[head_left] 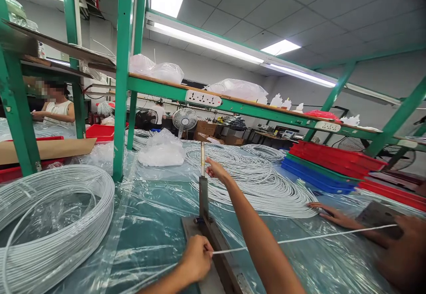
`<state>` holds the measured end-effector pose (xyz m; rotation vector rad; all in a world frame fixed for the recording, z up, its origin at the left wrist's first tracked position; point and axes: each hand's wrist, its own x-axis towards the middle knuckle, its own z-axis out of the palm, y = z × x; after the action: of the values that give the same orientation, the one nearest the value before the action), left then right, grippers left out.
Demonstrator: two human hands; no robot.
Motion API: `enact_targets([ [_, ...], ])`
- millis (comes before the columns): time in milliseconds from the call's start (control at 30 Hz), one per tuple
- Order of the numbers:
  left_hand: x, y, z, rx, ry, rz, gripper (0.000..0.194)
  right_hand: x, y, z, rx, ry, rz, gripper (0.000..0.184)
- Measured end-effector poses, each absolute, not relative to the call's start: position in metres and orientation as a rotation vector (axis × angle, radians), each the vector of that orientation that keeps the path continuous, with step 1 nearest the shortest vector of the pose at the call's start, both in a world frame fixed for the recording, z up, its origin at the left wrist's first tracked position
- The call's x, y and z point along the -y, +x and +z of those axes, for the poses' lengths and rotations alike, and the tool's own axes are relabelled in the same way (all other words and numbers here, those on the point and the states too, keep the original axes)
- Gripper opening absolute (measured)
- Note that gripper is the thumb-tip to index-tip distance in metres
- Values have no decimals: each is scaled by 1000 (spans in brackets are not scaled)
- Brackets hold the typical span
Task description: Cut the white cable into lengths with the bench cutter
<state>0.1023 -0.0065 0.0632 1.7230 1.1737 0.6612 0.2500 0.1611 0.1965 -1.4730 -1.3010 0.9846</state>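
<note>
Cable seemingly continues behind right forearm.

On our table: cable coil, left; lever fixture, before us, a cable strand crossing over its base; spread cable loops, behind the fixture and rightward; stacked trays, right of the loops. Above, we have a shelf bearing plastic bags; behind the table, a fan.
</note>
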Motion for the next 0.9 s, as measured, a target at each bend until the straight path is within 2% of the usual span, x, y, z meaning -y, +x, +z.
enact_targets([
  [167,-10,115,51,-1202,1530,625,10,-178,240,196,1219,-1455,1155,31],
  [333,-10,128,36,-1378,1450,816,29,-162,243,212,1133,-1418,1220,36],
  [500,-5,132,32,-1520,1465,801,27,-98,262,238,1080,-1332,1296,58],
  [600,-2,131,35,-1531,1475,769,24,-39,280,241,1015,-1317,1339,59],
  [767,0,129,40,-1525,1493,741,23,61,306,202,911,-1415,1409,29],
  [800,0,129,41,-1526,1501,741,23,78,308,190,927,-1442,1430,29],
  [900,1,127,40,-1527,1528,743,19,114,308,157,988,-1513,1421,50],
])
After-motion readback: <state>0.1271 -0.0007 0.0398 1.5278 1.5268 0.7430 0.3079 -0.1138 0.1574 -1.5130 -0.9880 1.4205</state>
